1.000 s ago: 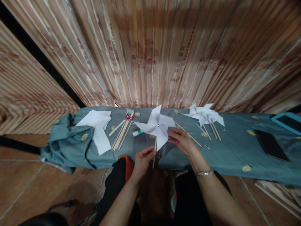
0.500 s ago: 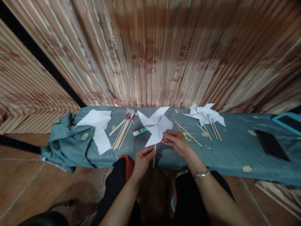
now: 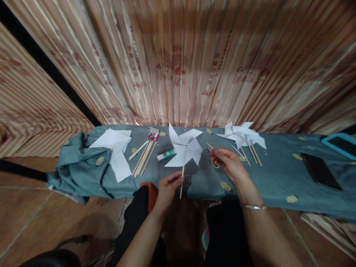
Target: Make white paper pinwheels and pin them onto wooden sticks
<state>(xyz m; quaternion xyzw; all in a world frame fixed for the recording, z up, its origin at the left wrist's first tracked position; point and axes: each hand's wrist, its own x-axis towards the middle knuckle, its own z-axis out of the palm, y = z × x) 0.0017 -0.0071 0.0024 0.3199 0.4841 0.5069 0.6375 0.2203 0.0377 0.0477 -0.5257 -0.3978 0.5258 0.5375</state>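
Note:
My left hand point(image 3: 170, 185) is closed around the wooden stick point(image 3: 181, 191) of a white paper pinwheel point(image 3: 185, 146), held upright above the cloth. A round silver pin head sits at the pinwheel's centre. To its right, my right hand point(image 3: 227, 161) has its fingers pinched together at a thin wooden stick point(image 3: 209, 146) and a pair of scissors with yellow-green handles point(image 3: 214, 165). The fingers cover most of both, so I cannot tell which one they grip. A glue stick point(image 3: 166, 154) with a green label lies just left of the pinwheel.
White paper sheets point(image 3: 119, 148), several loose sticks point(image 3: 143, 159) and a small box of pins point(image 3: 153, 134) lie to the left on the green cloth point(image 3: 89, 174). Finished pinwheels point(image 3: 243, 134), a black phone point(image 3: 321, 171) and a blue-framed tablet point(image 3: 340, 145) are on the right.
My right hand has let go of the pinwheel's blade and moved right to the stick and scissors. The pinwheel's blades have turned, while my left hand keeps its hold on the stick.

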